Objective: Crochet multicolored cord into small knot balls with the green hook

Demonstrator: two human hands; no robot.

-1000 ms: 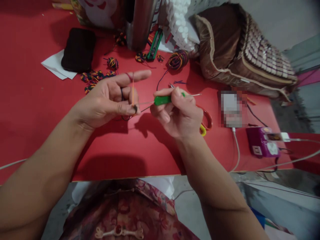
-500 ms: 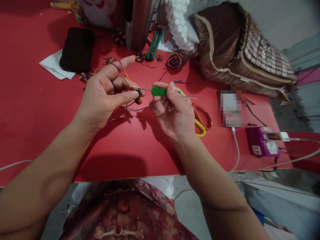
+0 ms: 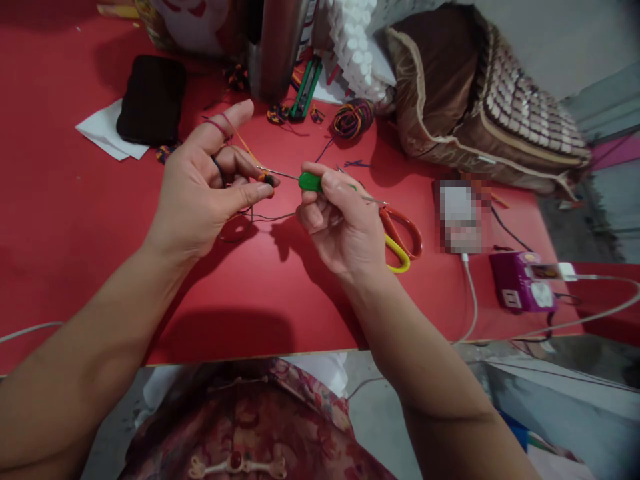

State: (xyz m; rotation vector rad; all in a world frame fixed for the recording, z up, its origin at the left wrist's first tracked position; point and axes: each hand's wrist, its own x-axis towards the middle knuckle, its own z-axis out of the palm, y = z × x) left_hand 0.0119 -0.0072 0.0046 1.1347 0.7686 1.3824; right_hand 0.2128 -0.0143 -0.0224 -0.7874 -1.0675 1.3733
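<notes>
My left hand hovers over the red table, its thumb and middle finger pinching a small knot of orange and dark thread. Thread loops over my raised index finger and trails down to the table. My right hand grips a green-handled crochet hook, and the metal tip points left into the small thread piece.
Red and yellow scissors lie just right of my right hand. Behind are a skein of coloured thread, small finished thread pieces, a black pouch on white paper, a metal flask, a brown cushion and a purple charger with cables.
My left hand has turned and moved up and left, its index finger now pointing up and away. The hook and my right hand followed slightly left, keeping the tip in the thread piece.
</notes>
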